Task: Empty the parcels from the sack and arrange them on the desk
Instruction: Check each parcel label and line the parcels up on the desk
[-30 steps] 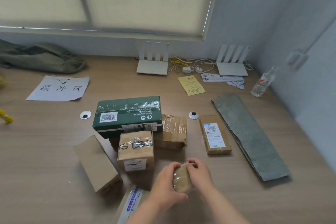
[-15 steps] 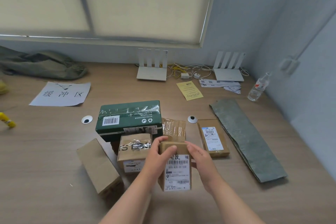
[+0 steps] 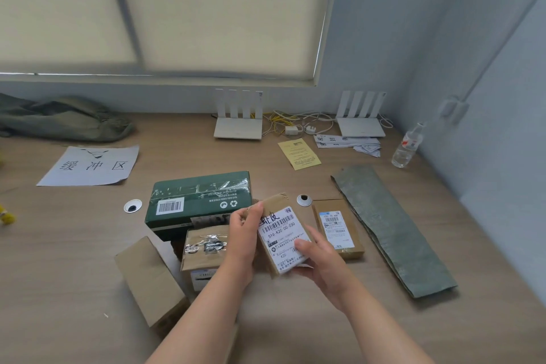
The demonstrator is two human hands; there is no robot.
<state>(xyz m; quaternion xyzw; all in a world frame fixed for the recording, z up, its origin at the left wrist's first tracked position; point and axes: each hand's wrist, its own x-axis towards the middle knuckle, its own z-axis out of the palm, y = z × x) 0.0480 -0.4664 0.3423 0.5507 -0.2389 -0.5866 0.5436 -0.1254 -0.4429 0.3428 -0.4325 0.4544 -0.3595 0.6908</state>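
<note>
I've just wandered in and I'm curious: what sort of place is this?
Probably an office parcel-sorting corner: labelled parcels lie on a desk, a flat sack lies beside them, and routers stand by the wall.

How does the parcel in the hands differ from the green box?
Colour: the held parcel is brown cardboard; the green box is dark green.
Pose: the held parcel is tilted in the air, gripped by the left hand and right hand; the green box lies on the desk.
Label: the held parcel's white label covers most of its face; the green box's is a small sticker.
Both carry barcodes.
</note>
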